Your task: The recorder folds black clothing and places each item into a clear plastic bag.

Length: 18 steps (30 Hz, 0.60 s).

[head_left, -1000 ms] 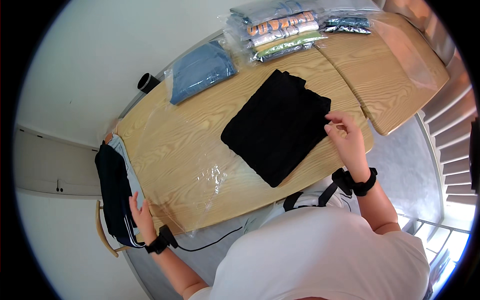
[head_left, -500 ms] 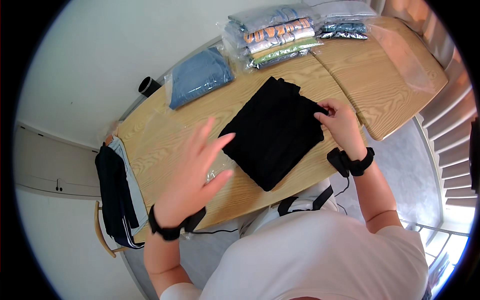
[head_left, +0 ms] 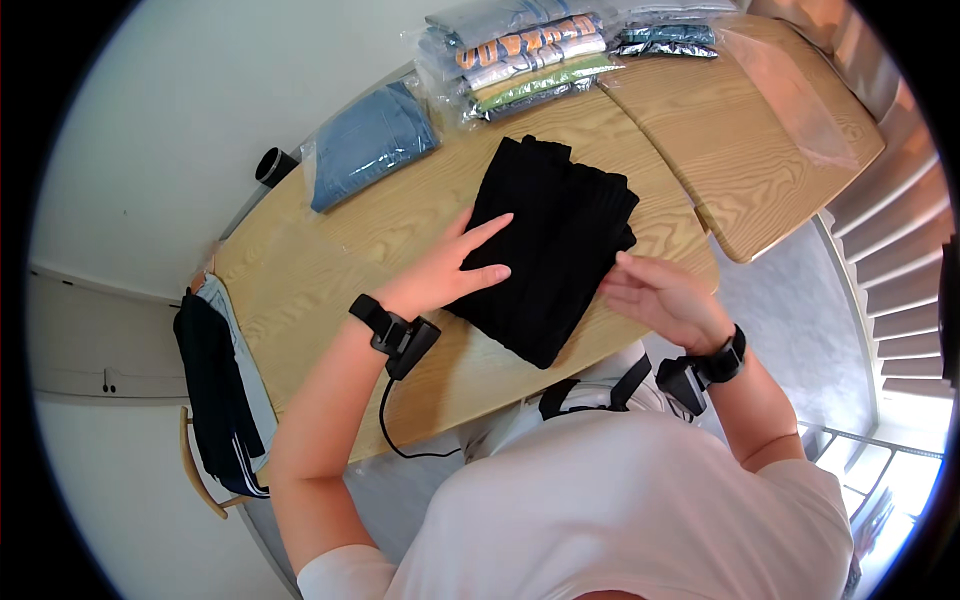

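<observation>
A folded black garment (head_left: 550,255) lies on the wooden table in front of me. My left hand (head_left: 450,265) rests on its left side, fingers spread and thumb apart, holding nothing. At the garment's right edge is my right hand (head_left: 665,298), palm partly turned up and fingers stretched out. Its fingertips are at the edge of the cloth, and I see no grip on it. A clear plastic bag (head_left: 300,265) lies flat to the left, hard to make out against the wood.
Bagged blue jeans (head_left: 370,145) and a stack of bagged folded clothes (head_left: 535,65) line the far side. A black cylinder (head_left: 275,167) stands by the wall. Dark clothing (head_left: 215,390) hangs over a chair at left. A second table (head_left: 760,150) adjoins at right, with clear plastic (head_left: 795,95) on it.
My left hand has come down from the air onto the garment's left side. My right hand has released the upper right corner and moved nearer along the edge. The garment has turned slightly.
</observation>
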Each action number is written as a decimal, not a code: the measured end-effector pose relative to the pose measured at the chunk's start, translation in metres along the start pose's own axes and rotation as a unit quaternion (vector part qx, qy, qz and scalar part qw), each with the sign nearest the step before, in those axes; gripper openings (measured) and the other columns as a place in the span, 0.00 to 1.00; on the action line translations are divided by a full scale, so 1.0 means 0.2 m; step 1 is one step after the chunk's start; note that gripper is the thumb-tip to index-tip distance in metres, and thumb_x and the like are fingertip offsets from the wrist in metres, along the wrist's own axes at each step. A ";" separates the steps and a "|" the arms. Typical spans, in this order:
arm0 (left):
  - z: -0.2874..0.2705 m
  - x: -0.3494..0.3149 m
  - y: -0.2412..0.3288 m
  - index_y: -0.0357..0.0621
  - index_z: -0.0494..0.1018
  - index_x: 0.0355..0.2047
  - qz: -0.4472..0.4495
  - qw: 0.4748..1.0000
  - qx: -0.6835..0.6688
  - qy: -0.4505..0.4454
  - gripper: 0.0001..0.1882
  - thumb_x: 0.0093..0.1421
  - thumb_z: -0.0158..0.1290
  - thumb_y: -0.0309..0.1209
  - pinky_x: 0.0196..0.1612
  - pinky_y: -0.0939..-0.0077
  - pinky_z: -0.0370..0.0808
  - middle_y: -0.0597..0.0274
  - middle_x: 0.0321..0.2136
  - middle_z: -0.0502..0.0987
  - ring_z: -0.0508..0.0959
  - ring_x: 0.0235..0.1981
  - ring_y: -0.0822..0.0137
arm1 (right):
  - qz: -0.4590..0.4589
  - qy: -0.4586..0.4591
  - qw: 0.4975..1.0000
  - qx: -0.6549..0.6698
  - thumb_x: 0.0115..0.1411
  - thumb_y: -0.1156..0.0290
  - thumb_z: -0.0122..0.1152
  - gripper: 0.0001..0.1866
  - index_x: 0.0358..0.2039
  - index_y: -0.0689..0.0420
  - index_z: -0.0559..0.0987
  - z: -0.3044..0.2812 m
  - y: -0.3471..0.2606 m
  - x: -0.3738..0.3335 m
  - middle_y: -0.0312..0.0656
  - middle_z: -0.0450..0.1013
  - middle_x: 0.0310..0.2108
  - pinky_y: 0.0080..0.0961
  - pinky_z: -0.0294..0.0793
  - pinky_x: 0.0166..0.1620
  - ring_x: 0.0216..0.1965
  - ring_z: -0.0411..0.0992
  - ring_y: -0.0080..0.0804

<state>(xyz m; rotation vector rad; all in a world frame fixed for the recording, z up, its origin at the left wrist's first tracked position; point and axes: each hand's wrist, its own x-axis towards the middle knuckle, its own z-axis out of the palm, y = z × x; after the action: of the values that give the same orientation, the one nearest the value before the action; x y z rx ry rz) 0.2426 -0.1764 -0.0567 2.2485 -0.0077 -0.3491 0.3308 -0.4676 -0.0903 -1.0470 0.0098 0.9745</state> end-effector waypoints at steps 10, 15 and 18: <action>0.16 -0.01 0.01 0.44 0.49 0.65 -0.043 0.987 -0.073 0.136 0.44 0.56 0.57 0.48 0.62 0.58 0.56 0.37 0.60 0.54 0.56 0.62 0.48 | 0.024 0.012 0.998 -0.063 0.61 0.60 0.57 0.21 0.51 0.58 0.71 0.12 0.04 0.06 0.38 0.72 0.48 0.26 0.69 0.50 0.50 0.68 0.24; 0.12 0.03 -0.02 0.17 0.60 0.49 -0.206 0.941 -0.259 0.071 0.44 0.52 0.60 0.51 0.46 0.69 0.72 0.42 0.44 0.72 0.75 0.45 0.59 | -0.075 0.133 0.986 -0.063 0.58 0.63 0.61 0.42 0.65 0.58 0.48 0.16 0.06 0.03 0.42 0.65 0.54 0.27 0.64 0.54 0.54 0.64 0.32; 0.17 0.06 0.00 0.18 0.61 0.49 -0.212 0.938 -0.261 0.088 0.41 0.53 0.59 0.49 0.46 0.70 0.72 0.43 0.43 0.74 0.75 0.45 0.60 | -0.136 0.128 0.980 -0.069 0.57 0.67 0.62 0.50 0.67 0.55 0.35 0.23 0.07 -0.02 0.46 0.59 0.58 0.27 0.62 0.57 0.56 0.61 0.34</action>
<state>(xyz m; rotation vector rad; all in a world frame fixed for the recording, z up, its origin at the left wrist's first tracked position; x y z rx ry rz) 0.2451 -0.2023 -0.0805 1.7277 0.6054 -0.3284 0.2995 -0.4351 -0.0738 -1.2603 0.0104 0.5947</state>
